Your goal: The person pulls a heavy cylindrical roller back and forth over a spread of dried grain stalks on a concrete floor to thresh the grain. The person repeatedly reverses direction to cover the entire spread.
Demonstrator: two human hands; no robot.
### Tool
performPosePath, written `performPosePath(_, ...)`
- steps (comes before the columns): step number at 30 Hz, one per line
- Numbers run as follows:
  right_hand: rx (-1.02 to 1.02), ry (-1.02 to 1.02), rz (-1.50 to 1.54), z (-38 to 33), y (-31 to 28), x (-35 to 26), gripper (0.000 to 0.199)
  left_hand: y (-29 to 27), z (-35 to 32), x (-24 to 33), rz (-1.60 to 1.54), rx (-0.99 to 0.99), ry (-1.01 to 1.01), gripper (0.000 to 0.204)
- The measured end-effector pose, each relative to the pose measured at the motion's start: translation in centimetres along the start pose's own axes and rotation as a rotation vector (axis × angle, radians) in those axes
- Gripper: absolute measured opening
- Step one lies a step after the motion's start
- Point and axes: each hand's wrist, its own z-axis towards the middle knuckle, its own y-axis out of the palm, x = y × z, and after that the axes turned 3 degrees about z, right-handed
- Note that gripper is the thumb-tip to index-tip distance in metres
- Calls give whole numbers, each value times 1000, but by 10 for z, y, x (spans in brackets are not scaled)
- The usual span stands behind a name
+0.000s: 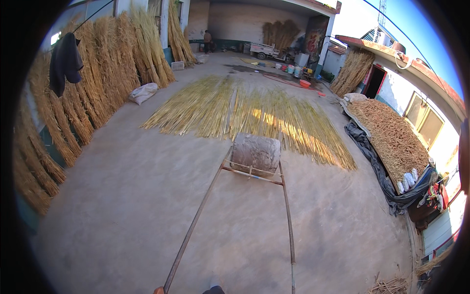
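Observation:
A heavy grey stone roller (256, 154) stands on the concrete in front of me, at the near edge of a spread layer of yellow-green reed stalks (196, 112). Its frame has a crossbar and two long handles running back toward me. My left hand (159, 290) shows only as a sliver at the lower edge, closed around the end of the left handle (198, 215). The right handle (290, 225) runs out of the picture at the bottom; my right hand is not visible.
Tall bundles of dry reeds (103, 63) lean along the left wall, with a white sack (143, 93) beside them. On the right lies a bed of corn cobs (391, 134) edged by dark sheeting (374, 161). A person (207, 41) and a small cart (264, 50) are at the back.

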Motion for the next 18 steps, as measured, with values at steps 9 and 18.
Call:
performPosePath(9, 21, -72, 92, -29, 29, 37, 58, -45, -55, 53, 115, -94, -34, 40)
performPosePath(18, 27, -126, 111, -54, 34, 37, 57, -47, -44, 23, 9, -44, 27, 46)
